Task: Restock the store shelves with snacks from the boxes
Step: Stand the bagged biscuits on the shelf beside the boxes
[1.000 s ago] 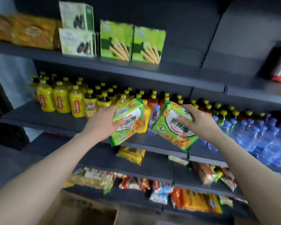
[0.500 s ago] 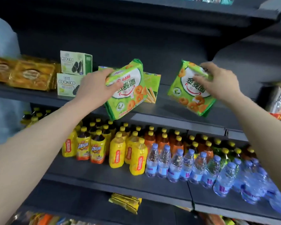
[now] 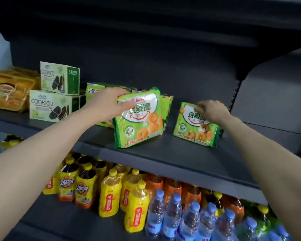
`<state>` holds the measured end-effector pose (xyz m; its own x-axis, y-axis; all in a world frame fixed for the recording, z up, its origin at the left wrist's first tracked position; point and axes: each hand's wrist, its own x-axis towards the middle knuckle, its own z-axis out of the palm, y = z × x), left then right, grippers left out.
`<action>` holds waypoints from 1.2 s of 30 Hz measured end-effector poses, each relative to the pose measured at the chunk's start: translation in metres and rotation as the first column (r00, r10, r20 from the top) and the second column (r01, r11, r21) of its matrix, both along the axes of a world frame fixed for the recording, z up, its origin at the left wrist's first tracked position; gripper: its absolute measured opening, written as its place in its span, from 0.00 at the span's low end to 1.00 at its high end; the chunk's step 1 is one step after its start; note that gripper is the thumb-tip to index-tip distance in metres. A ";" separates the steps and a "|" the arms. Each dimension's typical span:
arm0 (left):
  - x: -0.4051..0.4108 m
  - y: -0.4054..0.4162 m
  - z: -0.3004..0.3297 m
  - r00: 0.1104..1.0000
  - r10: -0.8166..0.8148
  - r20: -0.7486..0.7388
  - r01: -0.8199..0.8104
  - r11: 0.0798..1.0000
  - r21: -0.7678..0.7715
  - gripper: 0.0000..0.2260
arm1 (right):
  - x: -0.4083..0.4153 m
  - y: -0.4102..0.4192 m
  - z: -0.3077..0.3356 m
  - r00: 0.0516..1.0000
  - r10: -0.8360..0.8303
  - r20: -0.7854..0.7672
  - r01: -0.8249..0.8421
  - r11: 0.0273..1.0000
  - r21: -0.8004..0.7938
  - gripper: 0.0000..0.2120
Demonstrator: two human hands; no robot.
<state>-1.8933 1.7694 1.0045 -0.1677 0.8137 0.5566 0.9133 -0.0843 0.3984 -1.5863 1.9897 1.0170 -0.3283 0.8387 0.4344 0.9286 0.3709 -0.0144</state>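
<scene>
Grips' packs [image 3: 137,119] now on shelf [image 3: 163,153]

Dark shelf [image 3: 163,153] with green snack bags [image 3: 195,126], cookie boxes [image 3: 49,105].

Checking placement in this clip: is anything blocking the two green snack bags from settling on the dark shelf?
Nothing visible. The left hand stands one green ring-biscuit bag on the dark grey shelf, in front of the green biscuit-stick boxes. The right hand stands the other bag on bare shelf beside it.

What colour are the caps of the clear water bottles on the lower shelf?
Light blue caps on the clear plastic water bottles, seen best in the head view.
</scene>
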 end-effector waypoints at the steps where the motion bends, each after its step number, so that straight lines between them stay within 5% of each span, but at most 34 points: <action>1: 0.000 0.004 0.002 1.000 -0.003 -0.017 0.002 1.000 -0.012 0.27 | -0.003 0.014 -0.003 1.000 0.009 -0.007 -0.009 1.000 0.004 0.21; 11: 0.010 0.045 0.013 0.991 -0.086 -0.105 0.067 0.983 -0.170 0.30 | -0.014 0.072 -0.019 0.992 0.070 0.109 -0.090 0.978 0.188 0.19; 14: 0.021 0.061 0.015 0.984 -0.134 -0.114 0.112 0.977 -0.182 0.29 | -0.009 0.052 -0.004 0.981 0.190 -0.047 -0.174 0.955 0.242 0.19; 16: 0.034 0.075 0.017 0.979 -0.164 -0.117 0.141 0.972 -0.187 0.29 | -0.009 0.023 0.012 0.893 0.286 -0.348 -0.286 0.957 0.053 0.18; 18: 0.047 0.088 0.016 0.973 -0.209 -0.103 0.186 0.963 -0.197 0.27 | -0.007 -0.004 0.022 0.755 0.288 -0.590 -0.497 0.838 -0.227 0.18; 20: 0.062 0.102 0.012 0.962 -0.265 -0.071 0.250 0.953 -0.172 0.21 | 0.001 -0.020 0.024 0.734 0.300 -0.609 -0.592 0.722 -0.358 0.19; 23: 0.085 0.117 0.003 0.960 -0.270 -0.073 0.266 0.962 -0.061 0.15 | 0.014 -0.030 0.013 0.765 0.280 -0.580 -0.585 0.679 -0.443 0.18; 27: 0.086 0.122 -0.008 0.963 -0.144 -0.227 0.179 0.974 0.139 0.17 | 0.037 -0.023 -0.001 0.730 0.192 -0.656 -0.572 0.696 -0.433 0.16; 31: 0.055 0.122 -0.025 0.929 0.060 -0.365 0.022 0.976 0.218 0.25 | 0.046 -0.010 -0.013 0.762 0.119 -0.637 -0.427 0.831 -0.356 0.17; 36: 0.043 0.122 -0.042 0.888 0.110 -0.447 -0.039 0.986 0.164 0.31 | 0.019 0.010 -0.034 0.938 0.140 -0.318 -0.155 0.988 -0.021 0.20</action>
<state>-1.8501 1.8918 0.9626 0.0746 0.7125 0.6977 0.9968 -0.0338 -0.0721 -1.5673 1.9997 0.9832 -0.3026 0.8126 0.4982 0.8088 0.4954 -0.3169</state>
